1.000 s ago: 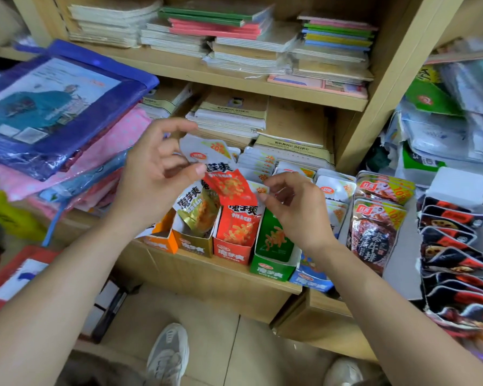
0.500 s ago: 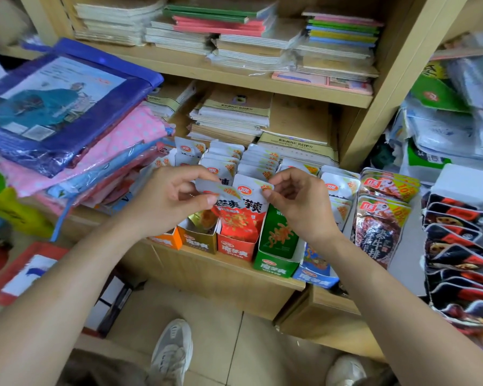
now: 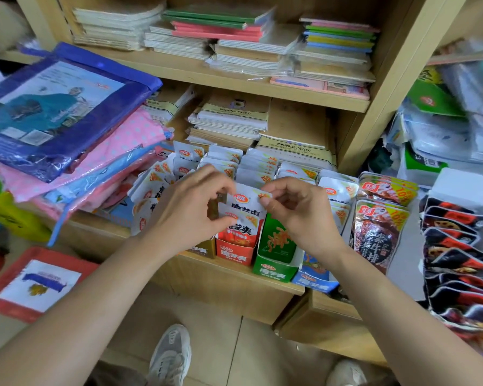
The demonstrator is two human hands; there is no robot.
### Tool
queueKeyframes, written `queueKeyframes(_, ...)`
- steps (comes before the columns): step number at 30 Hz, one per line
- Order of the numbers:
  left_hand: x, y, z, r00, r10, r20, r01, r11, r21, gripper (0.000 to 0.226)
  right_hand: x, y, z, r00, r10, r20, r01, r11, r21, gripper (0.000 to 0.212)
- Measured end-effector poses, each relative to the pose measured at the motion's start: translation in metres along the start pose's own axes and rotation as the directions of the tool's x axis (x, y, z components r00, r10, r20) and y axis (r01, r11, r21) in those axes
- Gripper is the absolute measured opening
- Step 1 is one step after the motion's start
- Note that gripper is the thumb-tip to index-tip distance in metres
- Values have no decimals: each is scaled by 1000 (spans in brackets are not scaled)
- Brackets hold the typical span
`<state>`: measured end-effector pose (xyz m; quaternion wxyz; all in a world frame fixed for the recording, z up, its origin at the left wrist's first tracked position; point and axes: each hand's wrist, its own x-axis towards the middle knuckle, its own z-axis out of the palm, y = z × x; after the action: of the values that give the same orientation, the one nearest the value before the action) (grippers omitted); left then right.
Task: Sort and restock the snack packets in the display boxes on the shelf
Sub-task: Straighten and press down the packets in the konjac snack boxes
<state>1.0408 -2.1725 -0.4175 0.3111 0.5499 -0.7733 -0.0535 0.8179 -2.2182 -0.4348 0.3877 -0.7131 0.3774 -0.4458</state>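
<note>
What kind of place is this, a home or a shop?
Probably a small general or stationery shop: snack packets stand in rows in display boxes, stacked notebooks fill the wooden shelves, and what look like bagged raincoats are piled at the left.

Boxes point(image 3: 273, 270) stand tight together along the shelf point(image 3: 229, 277) edge. Packets point(image 3: 255, 165) fill the room behind, up to stacked notebooks point(image 3: 232, 118). Bags point(image 3: 62, 112) overhang from the left; a post point(image 3: 388, 87) walls the right. Open room lies above the packets and before the shelf.
</note>
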Motion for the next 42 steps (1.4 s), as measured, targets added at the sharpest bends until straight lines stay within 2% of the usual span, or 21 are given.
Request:
queueKeyframes(2, -2, 1, -7, 999, 35, 26, -34, 999, -32, 54, -7, -2, 0, 997, -26, 78, 25, 1000, 5, 9)
queueKeyframes(3, -3, 1, -9, 995, 83, 58, -80, 996, -46, 54, -12, -2, -1, 992, -42, 122, 43, 999, -6, 11)
queueKeyframes(5, -6, -3, -11, 985, 149, 91, -143, 988, -65, 39, -19, -2, -2, 977, -72, 199, 84, 995, -53, 17)
queueKeyframes(7, -9, -6, -12, 987, 136, 87, -130, 989, -73, 30, -23, -1, -5, 969, -76, 235, 94, 993, -69, 21)
queueKeyframes(10, -11, -3, -13, 990, 116, 84, -109, 990, -87, 23, -22, 1, -9, 987, -74, 144, 88, 991, -98, 18)
queueKeyframes(13, -10, 0, -10, 990, 120, 72, -112, 988, -104, 14, -10, 8, -9, 994, -106, -3, 101, 952, -288, 21)
queueKeyframes(15, -10, -1, -6, 991, 120, 59, -116, 991, -69, 16, 2, 14, -8, 996, -92, 4, 85, 905, -417, 36)
queueKeyframes(17, -8, -3, -2, 992, 119, 43, -117, 992, -38, 22, 10, 19, -4, 996, -89, 26, 91, 878, -471, 45)
queueKeyframes(21, -4, -6, 7, 995, 82, 64, -81, 997, -16, 39, 20, 25, 4, 988, -151, 19, 137, 831, -539, 35)
queueKeyframes(23, 0, -6, 10, 994, 80, 69, -81, 996, 24, 41, 25, 23, 2, 990, -125, 61, 138, 839, -526, 17)
queueKeyframes(25, 5, -6, 13, 996, 90, 22, -92, 994, 61, 34, 29, 19, -4, 992, -66, 109, 105, 905, -412, 6)
queueKeyframes(28, 11, -6, 20, 994, 90, -58, -85, 993, 80, 28, 33, 14, -7, 997, -75, 20, 78, 959, -272, 8)
queueKeyframes(30, 14, -6, 26, 990, 95, -106, -87, 993, 81, 30, 32, 12, -8, 996, -90, -1, 87, 963, -256, 9)
queueKeyframes(32, 16, -3, 26, 992, 75, -106, -69, 996, 56, 39, 32, 14, -10, 992, -89, 90, 114, 937, -329, 18)
queueKeyframes(34, 16, -1, 24, 998, 60, -37, -58, 996, 61, 55, 33, 16, -13, 982, -76, 173, 140, 905, -402, 24)
queueKeyframes(36, 15, -2, 24, 998, 55, 36, -58, 995, 77, 63, 33, 14, -16, 970, -70, 234, 155, 916, -370, 24)
queueKeyframes(39, 13, -6, 25, 994, 89, 56, -90, 996, 25, 40, 34, 11, -19, 962, -31, 272, 113, 950, -291, 27)
queueKeyframes(42, 10, -8, 18, 993, 111, 35, -110, 994, -25, 25, 36, 12, -19, 990, -40, 134, 87, 926, -367, 16)
